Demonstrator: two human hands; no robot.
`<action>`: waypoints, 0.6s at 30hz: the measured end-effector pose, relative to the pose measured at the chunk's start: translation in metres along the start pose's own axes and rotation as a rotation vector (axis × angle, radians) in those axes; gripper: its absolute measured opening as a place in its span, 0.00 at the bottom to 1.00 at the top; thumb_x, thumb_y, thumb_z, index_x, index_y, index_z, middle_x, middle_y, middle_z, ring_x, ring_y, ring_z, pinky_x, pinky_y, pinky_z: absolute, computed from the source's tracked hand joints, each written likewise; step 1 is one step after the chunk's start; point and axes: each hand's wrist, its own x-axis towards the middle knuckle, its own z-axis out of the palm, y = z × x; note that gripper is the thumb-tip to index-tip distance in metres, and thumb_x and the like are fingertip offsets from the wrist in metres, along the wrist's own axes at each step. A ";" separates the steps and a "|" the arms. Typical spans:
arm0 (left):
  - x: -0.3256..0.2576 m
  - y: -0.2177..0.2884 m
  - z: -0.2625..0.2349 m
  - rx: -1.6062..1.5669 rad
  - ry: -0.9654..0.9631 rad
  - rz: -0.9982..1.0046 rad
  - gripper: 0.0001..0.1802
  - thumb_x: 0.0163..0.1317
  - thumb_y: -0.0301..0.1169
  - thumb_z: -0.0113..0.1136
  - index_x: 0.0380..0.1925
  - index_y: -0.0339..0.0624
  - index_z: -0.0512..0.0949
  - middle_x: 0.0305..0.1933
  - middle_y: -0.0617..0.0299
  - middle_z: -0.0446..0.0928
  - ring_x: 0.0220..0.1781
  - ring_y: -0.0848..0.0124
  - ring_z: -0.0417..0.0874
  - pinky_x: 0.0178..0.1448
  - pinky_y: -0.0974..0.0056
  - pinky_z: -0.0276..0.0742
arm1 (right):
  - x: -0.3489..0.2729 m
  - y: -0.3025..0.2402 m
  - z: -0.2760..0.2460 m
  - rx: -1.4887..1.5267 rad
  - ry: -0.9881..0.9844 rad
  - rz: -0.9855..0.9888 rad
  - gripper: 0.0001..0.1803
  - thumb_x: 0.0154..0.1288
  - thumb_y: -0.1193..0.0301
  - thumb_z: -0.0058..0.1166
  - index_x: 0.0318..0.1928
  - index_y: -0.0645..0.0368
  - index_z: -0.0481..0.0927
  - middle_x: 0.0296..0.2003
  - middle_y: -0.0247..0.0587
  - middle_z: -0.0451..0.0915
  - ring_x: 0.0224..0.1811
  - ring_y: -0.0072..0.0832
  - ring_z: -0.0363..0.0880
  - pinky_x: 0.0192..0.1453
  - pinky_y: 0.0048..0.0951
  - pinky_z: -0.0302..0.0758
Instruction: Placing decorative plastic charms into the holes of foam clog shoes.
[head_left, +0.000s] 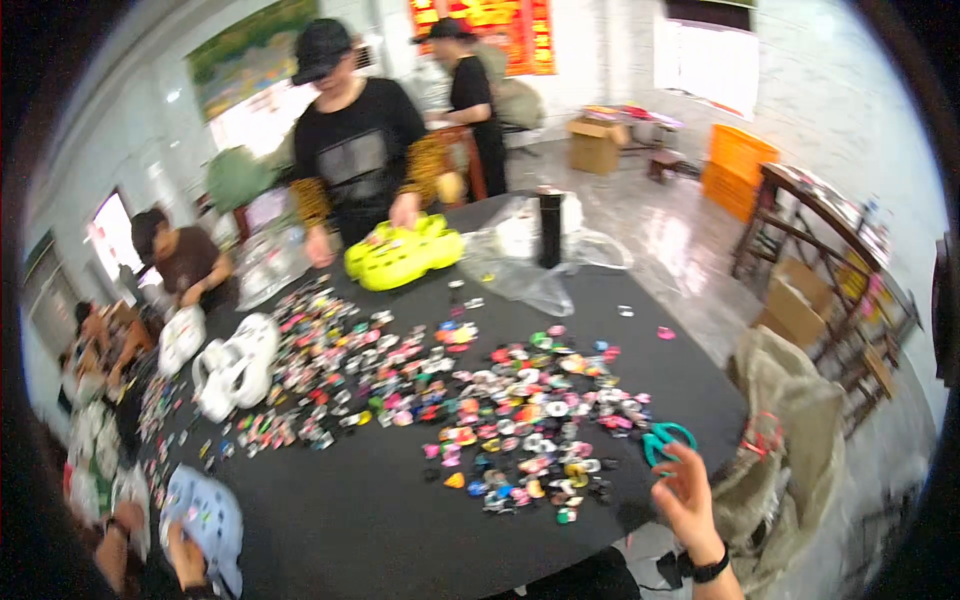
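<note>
At the lower left, my left hand grips a light blue clog with holes in its upper and small charms on it. My right hand, a black band on its wrist, is raised at the table's right edge with fingers curved and apart. Just beyond its fingertips are teal handles, which look like those of scissors; whether I touch them cannot be made out. Many small colourful shoe charms lie heaped across the black tabletop between my hands.
A person across the table handles bright yellow-green clogs. White clogs stand at the left, near other workers. A black bottle and clear plastic bags are at the far side. A woven sack stands right of the table.
</note>
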 end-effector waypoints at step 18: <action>-0.220 0.172 0.337 0.550 -0.114 0.253 0.34 0.59 0.32 0.68 0.63 0.35 0.64 0.57 0.47 0.61 0.51 0.58 0.71 0.49 0.56 0.77 | -0.065 0.100 -0.246 -0.549 0.420 0.393 0.30 0.70 0.58 0.53 0.64 0.65 0.66 0.58 0.47 0.72 0.60 0.32 0.70 0.63 0.31 0.66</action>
